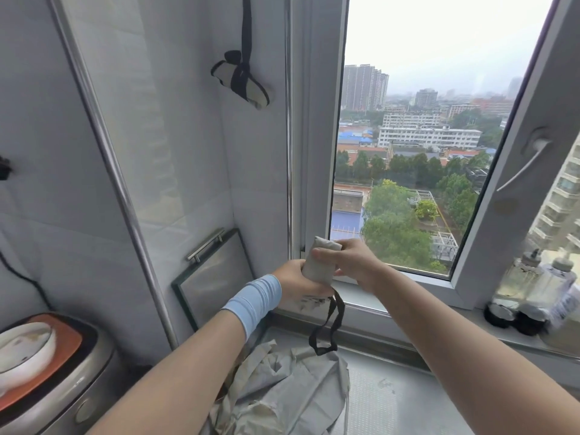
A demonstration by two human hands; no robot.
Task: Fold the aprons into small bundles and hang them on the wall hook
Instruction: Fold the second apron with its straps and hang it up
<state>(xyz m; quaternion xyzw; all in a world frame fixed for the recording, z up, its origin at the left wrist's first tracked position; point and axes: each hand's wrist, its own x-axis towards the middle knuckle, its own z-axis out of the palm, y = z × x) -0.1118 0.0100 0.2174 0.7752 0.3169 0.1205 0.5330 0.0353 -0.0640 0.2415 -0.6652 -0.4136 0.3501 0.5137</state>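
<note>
View from a person's head, looking down two bare forearms toward a white tiled wall and an open window (408, 152) with a city beyond. Two hands meet at the middle of the scene, holding one small rolled apron bundle (319, 262) of pale grey cloth upright in the air, above the tabletop (392, 390) and in front of the window frame. The left hand (296, 282), with a light blue band (254, 299) around its wrist, curls its fingers round the lower part of the bundle. The right hand (356, 262) pinches the upper part between thumb and fingers. One black strap loop (328, 328) hangs from under the bundle. A second bundle (243, 80), pale with black ties wrapped round it, hangs against the wall by a black strap that runs up out of view. Below the hands, a heap of crumpled grey cloth (282, 390) lies on the tabletop; how many aprons it holds cannot be told. At the lower left stands one rice cooker (53, 375). One glass panel (216, 277) with a metal handle leans against the wall. Two clear bottles (518, 284) stand on the windowsill (502, 339) at the right.
</note>
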